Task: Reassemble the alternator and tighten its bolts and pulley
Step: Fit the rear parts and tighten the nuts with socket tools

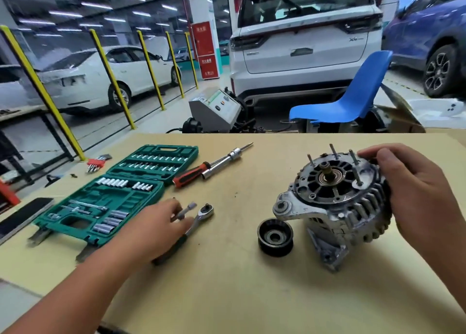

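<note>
A worn silver alternator (335, 207) lies tilted on the tan table, its shaft and several long bolts sticking up from the end face. My right hand (413, 195) grips its right side, thumb near the top rim. The black grooved pulley (275, 237) lies loose on the table just left of the alternator. My left hand (161, 227) pinches a small silver extension bar (185, 211) above the ratchet wrench (199, 219), whose handle runs under my fingers.
An open green socket case (113, 195) sits at the left. A red-handled screwdriver (189, 176) and a chrome socket bar (224, 160) lie behind the ratchet. Red hex keys (97, 162) lie at the far left. A blue chair (353, 94) and parked cars stand beyond the table.
</note>
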`<state>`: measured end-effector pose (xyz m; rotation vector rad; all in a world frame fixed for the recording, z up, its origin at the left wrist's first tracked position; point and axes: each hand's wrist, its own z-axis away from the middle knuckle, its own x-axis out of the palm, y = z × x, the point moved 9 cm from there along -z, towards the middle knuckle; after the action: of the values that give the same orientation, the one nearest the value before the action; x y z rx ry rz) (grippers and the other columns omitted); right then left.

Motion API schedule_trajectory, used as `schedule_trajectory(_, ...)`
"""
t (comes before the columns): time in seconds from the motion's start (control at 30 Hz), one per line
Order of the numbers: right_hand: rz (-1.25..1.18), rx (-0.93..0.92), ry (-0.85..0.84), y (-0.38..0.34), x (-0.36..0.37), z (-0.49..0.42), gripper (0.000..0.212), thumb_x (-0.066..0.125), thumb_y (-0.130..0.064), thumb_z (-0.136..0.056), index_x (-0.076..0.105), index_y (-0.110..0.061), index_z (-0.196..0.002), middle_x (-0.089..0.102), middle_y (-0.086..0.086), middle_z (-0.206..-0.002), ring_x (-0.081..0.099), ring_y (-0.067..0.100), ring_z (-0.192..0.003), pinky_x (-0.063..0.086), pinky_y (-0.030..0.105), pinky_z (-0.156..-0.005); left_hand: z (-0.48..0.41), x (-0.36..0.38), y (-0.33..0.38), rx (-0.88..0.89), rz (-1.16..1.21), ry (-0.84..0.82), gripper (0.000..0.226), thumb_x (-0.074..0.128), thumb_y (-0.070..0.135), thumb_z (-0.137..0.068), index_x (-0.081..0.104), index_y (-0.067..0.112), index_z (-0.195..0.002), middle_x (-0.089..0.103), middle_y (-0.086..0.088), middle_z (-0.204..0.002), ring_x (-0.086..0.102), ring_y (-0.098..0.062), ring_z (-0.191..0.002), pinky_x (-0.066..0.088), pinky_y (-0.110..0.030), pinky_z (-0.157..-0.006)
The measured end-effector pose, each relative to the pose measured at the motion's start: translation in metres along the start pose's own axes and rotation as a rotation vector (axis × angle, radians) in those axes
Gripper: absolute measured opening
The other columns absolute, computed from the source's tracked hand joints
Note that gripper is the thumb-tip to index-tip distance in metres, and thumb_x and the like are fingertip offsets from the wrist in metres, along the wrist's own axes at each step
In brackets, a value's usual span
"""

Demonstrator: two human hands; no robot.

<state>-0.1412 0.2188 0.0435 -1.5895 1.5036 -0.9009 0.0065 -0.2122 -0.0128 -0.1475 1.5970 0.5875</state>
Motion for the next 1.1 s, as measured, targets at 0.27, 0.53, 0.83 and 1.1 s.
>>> schedule_trajectory(0.27,0.074,-0.043,0.0,-0.011,0.003,0.005,0.023,0.054,-0.022,-0.106,0.076,-0.024,-0.1,0.075,-0.002,-0.101,0.072,0.021,-0.097,0.061,0.031,-0.079,0.013,0.009,0.02,0.014,-0.158,-0.022,0.031,0.056,0.052,-0.095,0.06,0.025,-0.08,0.062,0.005,-0.079,0.058,-0.012,-0.07,0.04,-0.033,-0.059)
schedule_trajectory(0.53,-0.046,-0.235,-0.049,-0.111,0.018,0.031,0.034,0.048,-0.042,-0.1,0.077,-0.024,-0.097,0.074,0.004,-0.089,0.069,0.018,-0.082,0.054,0.028,-0.068,0.089,-0.067,0.192,0.62,0.756,0.11,0.028,0.051,0.047,-0.082,0.058,0.02,-0.079,0.05,-0.001,-0.052,0.042,-0.006,-0.043,0.03,-0.024,-0.044)
schedule_trajectory(0.83,-0.505,0.209,0.124,-0.111,-0.027,0.005,0.045,0.059,-0.054,-0.098,0.075,-0.017,-0.079,0.063,0.004,-0.073,0.062,0.018,-0.061,0.053,0.031,-0.057,0.101,-0.088,0.347,1.02,0.525,0.207,0.031,0.037,0.059,-0.098,0.049,0.033,-0.087,0.057,0.009,-0.074,0.054,-0.013,-0.07,0.047,-0.043,-0.06)
schedule_trajectory(1.1,-0.308,0.397,-0.405,-0.11,-0.009,-0.001,0.044,0.051,-0.056,-0.099,0.058,-0.016,-0.081,0.033,0.002,-0.059,0.03,0.017,-0.048,0.029,0.026,-0.043,0.057,-0.08,0.35,1.064,0.653,0.071,0.045,0.043,0.063,-0.1,0.058,0.025,-0.083,0.057,-0.001,-0.071,0.053,-0.019,-0.063,0.043,-0.039,-0.059)
